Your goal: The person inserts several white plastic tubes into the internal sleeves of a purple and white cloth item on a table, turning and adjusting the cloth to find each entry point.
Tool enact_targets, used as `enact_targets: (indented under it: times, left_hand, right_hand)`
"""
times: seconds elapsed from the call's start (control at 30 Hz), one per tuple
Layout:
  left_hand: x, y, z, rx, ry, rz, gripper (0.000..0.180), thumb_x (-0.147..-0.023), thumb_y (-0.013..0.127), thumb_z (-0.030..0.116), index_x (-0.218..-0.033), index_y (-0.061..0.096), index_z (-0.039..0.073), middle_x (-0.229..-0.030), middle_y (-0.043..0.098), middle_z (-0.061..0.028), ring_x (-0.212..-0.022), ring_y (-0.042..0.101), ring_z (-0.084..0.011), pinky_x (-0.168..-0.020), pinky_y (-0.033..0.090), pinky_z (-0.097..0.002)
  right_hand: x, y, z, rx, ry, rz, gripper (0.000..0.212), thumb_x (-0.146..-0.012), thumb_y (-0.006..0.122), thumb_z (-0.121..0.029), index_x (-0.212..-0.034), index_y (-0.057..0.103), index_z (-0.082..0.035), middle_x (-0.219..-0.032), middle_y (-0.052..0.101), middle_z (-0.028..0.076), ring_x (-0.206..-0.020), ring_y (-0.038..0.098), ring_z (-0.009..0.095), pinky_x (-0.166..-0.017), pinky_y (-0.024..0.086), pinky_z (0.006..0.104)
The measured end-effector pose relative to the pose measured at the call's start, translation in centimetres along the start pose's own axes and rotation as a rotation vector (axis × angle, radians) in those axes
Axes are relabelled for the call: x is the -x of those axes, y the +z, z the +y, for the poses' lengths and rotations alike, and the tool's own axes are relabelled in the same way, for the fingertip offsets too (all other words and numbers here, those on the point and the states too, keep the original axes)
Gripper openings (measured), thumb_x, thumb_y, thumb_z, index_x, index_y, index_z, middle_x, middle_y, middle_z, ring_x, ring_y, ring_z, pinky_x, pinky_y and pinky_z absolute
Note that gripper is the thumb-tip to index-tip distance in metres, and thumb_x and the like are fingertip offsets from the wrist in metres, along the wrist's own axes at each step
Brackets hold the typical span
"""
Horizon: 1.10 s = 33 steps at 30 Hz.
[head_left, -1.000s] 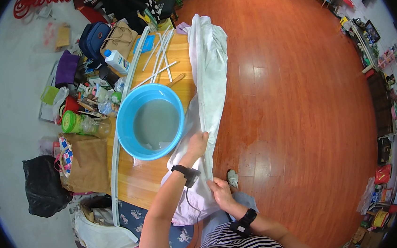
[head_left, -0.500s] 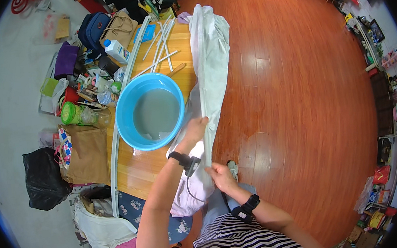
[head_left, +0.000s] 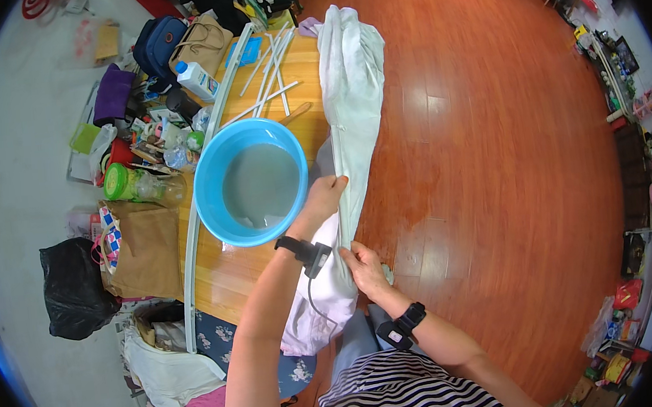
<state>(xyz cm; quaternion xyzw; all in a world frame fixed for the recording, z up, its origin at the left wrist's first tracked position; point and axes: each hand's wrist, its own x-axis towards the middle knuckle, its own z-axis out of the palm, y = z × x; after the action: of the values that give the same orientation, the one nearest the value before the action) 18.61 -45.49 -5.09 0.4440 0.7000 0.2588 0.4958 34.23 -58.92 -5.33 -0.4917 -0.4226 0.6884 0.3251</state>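
The left hand (head_left: 329,195) and the right hand (head_left: 366,268) were apart, each with its fingers clamped on the same long white cloth (head_left: 354,77), the right one nearer the person's body. Between them a narrow edge ran fairly straight; from where I stood I couldn't tell whether it was a folded hem or a separate strip. The cloth lay along the side of the wooden table (head_left: 225,290), stretching well beyond the left hand and gathering in a pinkish bunch below it, left of the right hand. Just left of the left hand stood a light-blue basin (head_left: 201,190) of cloudy water. The step in hand looked to me like holding that edge in line. The next move, I judged, called for one hand to keep its pinch while the other re-gripped, with the left forearm clear of the basin.
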Motion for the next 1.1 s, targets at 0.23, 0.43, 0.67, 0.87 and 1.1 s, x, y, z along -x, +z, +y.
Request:
enact_targets:
  times: [0.23, 0.43, 0.67, 0.87, 1.1]
  left_hand:
    - [3.6, 1.9, -3.1, -0.159, 0.118, 0.086, 0.044, -0.099, 0.056, 0.034, -0.086, 0.063, -0.007, -0.078, 0.061, -0.0310, -0.074, 0.059, -0.0458, -0.070, 0.046, -0.0491]
    - [3.4, 2.1, -3.8, -0.223, 0.093, -0.003, 0.044, -0.097, 0.057, 0.036, -0.089, 0.064, -0.006, -0.078, 0.063, -0.0287, -0.076, 0.063, -0.0425, -0.071, 0.049, -0.0481]
    - [-7.7, -0.3, -0.3, -0.230, 0.113, 0.191, 0.053, -0.100, 0.049, 0.041, -0.092, 0.068, -0.007, -0.089, 0.068, -0.0287, -0.090, 0.065, -0.0452, -0.080, 0.050, -0.0487]
    - [-8.2, 3.1, -1.2, -0.262, 0.298, 0.121, 0.046, -0.101, 0.046, 0.034, -0.094, 0.067, -0.006, -0.093, 0.066, -0.0307, -0.090, 0.064, -0.0466, -0.080, 0.048, -0.0508]
    - [-5.9, 3.2, -1.0, -0.180, 0.220, 0.057, 0.039, -0.098, 0.054, 0.032, -0.099, 0.067, -0.005, -0.089, 0.067, -0.0294, -0.087, 0.067, -0.0413, -0.078, 0.050, -0.0459]
  right_hand:
    - [-2.2, 0.5, 1.3, -0.352, 0.231, 0.093, 0.024, -0.098, 0.064, -0.013, -0.075, 0.059, -0.008, -0.069, 0.053, -0.005, -0.064, 0.047, 0.005, -0.059, 0.039, 0.0234]
    - [-2.1, 0.5, 1.6, -0.278, 0.189, 0.085, 0.022, -0.099, 0.063, -0.015, -0.080, 0.063, -0.006, -0.072, 0.056, -0.004, -0.066, 0.047, 0.005, -0.059, 0.038, 0.0240]
    - [-0.5, -0.3, 1.5, -0.147, 0.186, 0.075, 0.025, -0.101, 0.059, -0.018, -0.080, 0.063, -0.004, -0.070, 0.054, -0.006, -0.063, 0.044, 0.004, -0.055, 0.036, 0.0243]
    - [-2.9, -1.1, 1.2, -0.216, 0.122, 0.162, 0.027, -0.100, 0.059, -0.016, -0.074, 0.058, -0.007, -0.068, 0.049, -0.008, -0.061, 0.040, 0.002, -0.053, 0.031, 0.0233]
    - [-6.4, 0.1, 0.1, -0.226, 0.123, 0.250, 0.035, -0.098, 0.064, -0.014, -0.065, 0.050, -0.011, -0.064, 0.041, -0.009, -0.059, 0.032, 0.003, -0.052, 0.025, 0.0259]
